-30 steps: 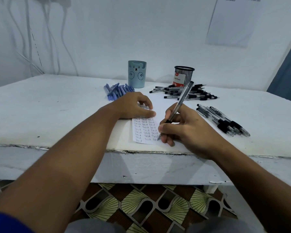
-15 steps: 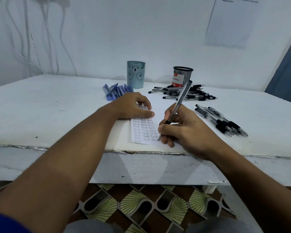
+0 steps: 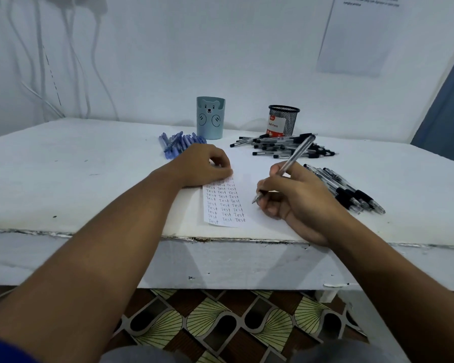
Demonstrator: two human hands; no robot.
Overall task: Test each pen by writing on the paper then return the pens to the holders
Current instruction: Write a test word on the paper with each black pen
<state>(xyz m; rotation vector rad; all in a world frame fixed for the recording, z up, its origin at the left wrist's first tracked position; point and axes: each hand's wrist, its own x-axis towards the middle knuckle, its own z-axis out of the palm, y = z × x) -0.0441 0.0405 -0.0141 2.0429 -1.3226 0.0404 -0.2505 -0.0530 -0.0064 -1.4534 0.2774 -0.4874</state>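
Pen (image 3: 294, 159) now right of text, white table (image 3: 63, 179), white wall (image 3: 168, 48).

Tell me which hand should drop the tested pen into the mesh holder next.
Right. The right hand already grips the pen, and the mesh holder stands on its side. The left hand rests on the paper.

**White table, loaded with pens**

Here's the white table (image 3: 63, 163), its front edge chipped. On it sits a blue bear-face holder (image 3: 210, 117) with blue pens (image 3: 180, 144) heaped just beside it. To its right a black mesh holder (image 3: 283, 120), black-capped pens (image 3: 281, 148) piled in front, and another bunch of black pens (image 3: 349, 191) nearer the front. A paper (image 3: 224, 203) filled with "Test" lies at the front edge.
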